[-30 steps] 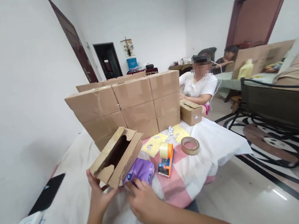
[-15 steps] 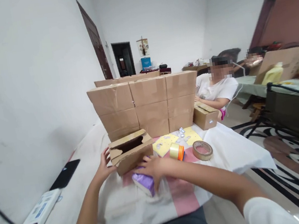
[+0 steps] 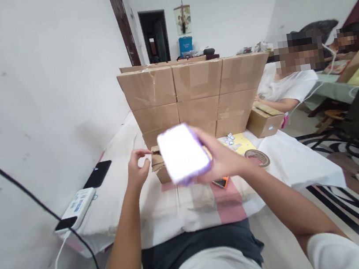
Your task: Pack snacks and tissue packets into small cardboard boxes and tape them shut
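Note:
My right hand point(image 3: 217, 153) grips a purple-edged, white-faced pack point(image 3: 184, 154), raised above the table with its bright face toward me. Behind the pack is an open cardboard box point(image 3: 160, 169), mostly hidden, with its flaps up. At the box's left edge my left hand point(image 3: 137, 169) has its thumb and fingers curved apart, a fingertip near or against a flap. A roll of brown tape point(image 3: 257, 158) lies to the right of my right hand. Below that hand, a small orange-and-dark item point(image 3: 221, 182) is partly covered.
Stacked cardboard boxes point(image 3: 197, 81) form a wall across the table. A person in white point(image 3: 287, 83) sits at right by another box point(image 3: 264, 119). Yellow printed sheets point(image 3: 238, 141) lie near the tape. A power strip point(image 3: 76, 209) and dark phone-like slab point(image 3: 98, 174) lie left.
My right hand has lifted the purple pack off the table and turned its white face toward me. My left hand's hold around the box has loosened. The view has tilted down.

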{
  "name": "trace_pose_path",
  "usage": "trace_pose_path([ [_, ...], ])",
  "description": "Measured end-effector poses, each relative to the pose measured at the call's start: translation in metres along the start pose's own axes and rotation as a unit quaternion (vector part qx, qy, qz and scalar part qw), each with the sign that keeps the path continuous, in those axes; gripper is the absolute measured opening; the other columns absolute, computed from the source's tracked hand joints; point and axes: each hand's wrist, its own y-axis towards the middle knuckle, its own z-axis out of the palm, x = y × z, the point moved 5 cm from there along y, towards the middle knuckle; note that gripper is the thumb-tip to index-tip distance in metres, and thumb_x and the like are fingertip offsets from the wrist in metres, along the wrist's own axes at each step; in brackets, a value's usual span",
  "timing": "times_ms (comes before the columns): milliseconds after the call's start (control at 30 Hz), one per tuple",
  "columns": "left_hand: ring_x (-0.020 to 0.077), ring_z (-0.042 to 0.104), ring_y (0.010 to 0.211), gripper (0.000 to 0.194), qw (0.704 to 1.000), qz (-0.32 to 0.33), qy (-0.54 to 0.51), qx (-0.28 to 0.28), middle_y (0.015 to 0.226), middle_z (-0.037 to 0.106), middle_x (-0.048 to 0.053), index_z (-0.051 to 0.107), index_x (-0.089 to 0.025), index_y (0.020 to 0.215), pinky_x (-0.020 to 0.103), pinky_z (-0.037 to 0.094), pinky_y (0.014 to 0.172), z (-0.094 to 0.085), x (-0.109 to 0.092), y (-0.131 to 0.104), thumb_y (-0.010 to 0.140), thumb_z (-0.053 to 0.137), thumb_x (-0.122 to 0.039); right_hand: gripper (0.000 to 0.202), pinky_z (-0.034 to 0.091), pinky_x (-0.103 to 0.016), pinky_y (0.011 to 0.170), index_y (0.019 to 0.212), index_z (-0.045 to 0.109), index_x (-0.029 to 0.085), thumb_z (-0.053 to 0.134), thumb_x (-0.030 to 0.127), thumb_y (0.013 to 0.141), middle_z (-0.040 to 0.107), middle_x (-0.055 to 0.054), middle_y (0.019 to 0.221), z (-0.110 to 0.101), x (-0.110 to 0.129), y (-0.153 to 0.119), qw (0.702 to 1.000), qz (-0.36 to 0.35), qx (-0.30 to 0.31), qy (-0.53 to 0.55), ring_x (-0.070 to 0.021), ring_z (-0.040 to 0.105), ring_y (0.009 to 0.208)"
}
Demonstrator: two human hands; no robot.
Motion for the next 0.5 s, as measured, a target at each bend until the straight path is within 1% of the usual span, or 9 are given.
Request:
trace_pose_path([
  [33,0.0233,0.067,0.099,0.015,0.999,0.002,0.008,0.039,0.100,0.068,0.006,0.062,-0.021,0.099,0.037,0.053,0.088,0.005,-0.011,0.005,0.085,0.057,-0.028,0.110,0.037,-0.048,0.111,0.153,0.025,0.027,0.086,0.044,0.063,0.041,-0.013,0.151,-0.011,-0.001,0.007,0.999,0.002,-0.048,-0.001,-0.0351,0.042,0.136],
  [100,0.0208,0.067,0.087,0.016,0.979,0.012,0.044,0.199,0.091,0.070,0.004,0.066,-0.021,0.093,0.032,0.053,0.079,0.026,-0.029,0.009,0.088,0.051,-0.024,0.107,0.036,-0.050,0.112,0.152,0.028,0.026,0.086,0.046,0.064,0.041,-0.014,0.150,-0.024,-0.013,0.020,0.994,0.023,-0.102,-0.010,-0.0357,0.042,0.137],
  [167,0.0218,0.067,0.088,0.023,0.941,0.037,0.108,0.318,0.095,0.072,0.004,0.068,-0.023,0.098,0.034,0.052,0.082,0.042,-0.042,0.008,0.088,0.048,-0.023,0.104,0.038,-0.051,0.111,0.151,0.029,0.023,0.083,0.047,0.065,0.044,-0.015,0.148,-0.025,-0.033,0.031,0.992,0.051,-0.111,-0.006,-0.0351,0.044,0.135],
  [200,0.0238,0.067,0.095,0.025,0.927,0.056,0.144,0.343,0.101,0.072,0.005,0.068,-0.023,0.102,0.037,0.051,0.089,0.047,-0.046,0.007,0.087,0.049,-0.023,0.103,0.039,-0.051,0.110,0.150,0.029,0.021,0.082,0.048,0.066,0.045,-0.016,0.147,-0.023,-0.045,0.035,0.992,0.063,-0.106,0.006,-0.0346,0.046,0.135],
  [233,0.0264,0.065,0.104,0.028,0.917,0.075,0.179,0.348,0.108,0.071,0.006,0.068,-0.024,0.108,0.042,0.046,0.099,0.049,-0.048,0.008,0.086,0.051,-0.024,0.102,0.040,-0.050,0.110,0.150,0.029,0.020,0.081,0.048,0.066,0.046,-0.017,0.146,-0.018,-0.056,0.037,0.993,0.073,-0.096,0.019,-0.0341,0.047,0.134],
  [300,0.0307,0.059,0.119,0.037,0.908,0.102,0.237,0.330,0.118,0.069,0.009,0.063,-0.024,0.122,0.053,0.028,0.115,0.048,-0.051,0.009,0.086,0.055,-0.029,0.103,0.040,-0.049,0.110,0.149,0.029,0.019,0.080,0.049,0.066,0.046,-0.017,0.146,-0.007,-0.076,0.039,0.992,0.083,-0.081,0.041,-0.0336,0.047,0.134],
  [367,0.0317,0.059,0.119,0.044,0.904,0.096,0.273,0.314,0.114,0.071,0.009,0.059,-0.024,0.130,0.058,0.013,0.119,0.044,-0.047,0.012,0.089,0.056,-0.038,0.104,0.039,-0.049,0.111,0.149,0.027,0.019,0.080,0.051,0.066,0.045,-0.018,0.147,0.004,-0.092,0.038,0.993,0.080,-0.080,0.038,-0.0335,0.046,0.135],
  [433,0.0311,0.063,0.111,0.041,0.903,0.077,0.288,0.309,0.103,0.072,0.008,0.062,-0.024,0.126,0.060,0.012,0.119,0.041,-0.041,0.016,0.092,0.053,-0.047,0.106,0.036,-0.049,0.113,0.150,0.025,0.018,0.080,0.051,0.066,0.042,-0.019,0.148,0.013,-0.102,0.035,0.993,0.062,-0.097,-0.004,-0.0337,0.043,0.137],
  [500,0.0308,0.063,0.107,0.036,0.911,0.068,0.290,0.286,0.099,0.071,0.008,0.067,-0.024,0.111,0.057,0.019,0.116,0.037,-0.034,0.021,0.093,0.051,-0.050,0.108,0.035,-0.050,0.114,0.151,0.023,0.017,0.080,0.051,0.066,0.041,-0.020,0.146,0.020,-0.108,0.032,0.990,0.031,-0.114,-0.071,-0.0344,0.041,0.137],
])
